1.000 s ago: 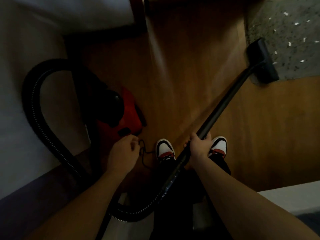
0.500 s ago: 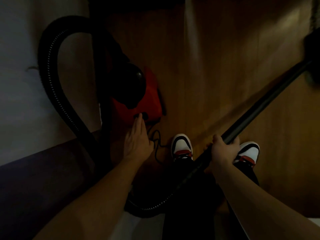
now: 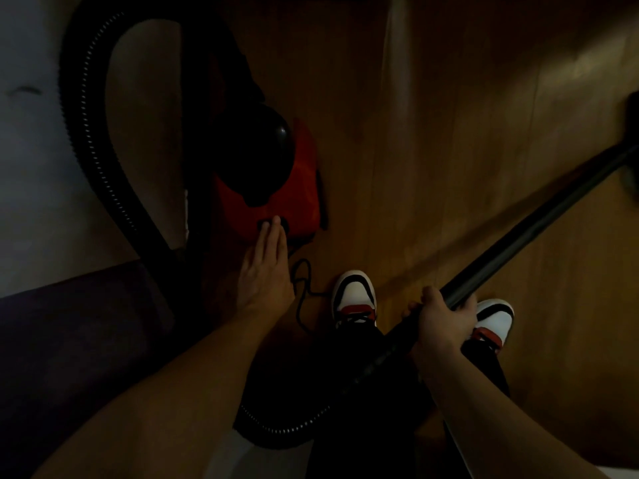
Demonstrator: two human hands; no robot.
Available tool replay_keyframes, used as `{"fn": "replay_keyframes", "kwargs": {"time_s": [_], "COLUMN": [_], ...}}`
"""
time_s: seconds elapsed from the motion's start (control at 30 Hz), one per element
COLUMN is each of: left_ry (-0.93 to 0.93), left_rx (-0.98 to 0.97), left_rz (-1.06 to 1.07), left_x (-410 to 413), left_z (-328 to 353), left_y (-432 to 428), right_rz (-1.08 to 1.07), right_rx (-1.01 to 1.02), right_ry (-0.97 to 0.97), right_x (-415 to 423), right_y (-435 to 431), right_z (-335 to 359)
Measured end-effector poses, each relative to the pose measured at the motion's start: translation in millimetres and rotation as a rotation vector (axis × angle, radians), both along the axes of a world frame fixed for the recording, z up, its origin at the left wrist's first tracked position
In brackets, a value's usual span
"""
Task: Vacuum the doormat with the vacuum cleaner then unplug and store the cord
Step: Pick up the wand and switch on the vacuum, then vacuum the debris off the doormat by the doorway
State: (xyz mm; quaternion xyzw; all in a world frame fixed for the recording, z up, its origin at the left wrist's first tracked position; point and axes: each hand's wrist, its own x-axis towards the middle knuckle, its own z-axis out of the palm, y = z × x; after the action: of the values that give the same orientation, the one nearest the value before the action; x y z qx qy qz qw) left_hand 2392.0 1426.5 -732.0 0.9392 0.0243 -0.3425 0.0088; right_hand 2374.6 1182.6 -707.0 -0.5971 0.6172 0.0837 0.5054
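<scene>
— Where is the vacuum cleaner (image 3: 294, 202)?
— On the wooden floor (image 3: 449, 133), near its left edge, where the boards meet a pale surface (image 3: 27, 167). The body is red with a black dome on top. Its far end is lost in shadow.
— And the left hand (image 3: 266, 274)?
— It lies flat, fingers straight and together, grip apart. The fingertips (image 3: 275, 225) rest on a dark control at the near end of the red body. I cannot tell whether that is a switch or a cord button.
— The right hand (image 3: 439, 323)?
— Its grip is clamped round the black wand (image 3: 518, 243), which slants up to the right. The floor head (image 3: 631, 160) is cut off at the right and shows only as a dark shape.
— The hose (image 3: 86, 133)?
— It is ribbed and black, arching from the vacuum's far end down the left side. It vanishes behind the left forearm, then shows again as a curve below the legs.
— Any cord (image 3: 303, 288)?
— A thin black loop lies on the floor between the left hand and the left shoe (image 3: 352, 295). Its ends are hidden. The right shoe (image 3: 496, 318) is partly covered by the right hand.
</scene>
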Motion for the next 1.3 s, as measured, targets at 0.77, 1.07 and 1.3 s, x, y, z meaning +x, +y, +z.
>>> {"fn": "replay_keyframes", "kwargs": {"time_s": [0.77, 1.07, 1.3], "left_ry": [0.084, 0.316, 0.651], "left_rx": [-0.483, -0.67, -0.656], "left_rz": [0.193, 0.276, 0.529], "left_x": [57, 69, 68], "left_z": [124, 179, 189], "left_y": [-147, -258, -287], "right_rz": [-0.108, -0.085, -0.144], "right_rx": [0.129, 0.164, 0.271], "right_ry": [-0.102, -0.117, -0.136], "right_x": [31, 50, 53], "right_y": [-34, -84, -127], "right_z": [80, 111, 106]}}
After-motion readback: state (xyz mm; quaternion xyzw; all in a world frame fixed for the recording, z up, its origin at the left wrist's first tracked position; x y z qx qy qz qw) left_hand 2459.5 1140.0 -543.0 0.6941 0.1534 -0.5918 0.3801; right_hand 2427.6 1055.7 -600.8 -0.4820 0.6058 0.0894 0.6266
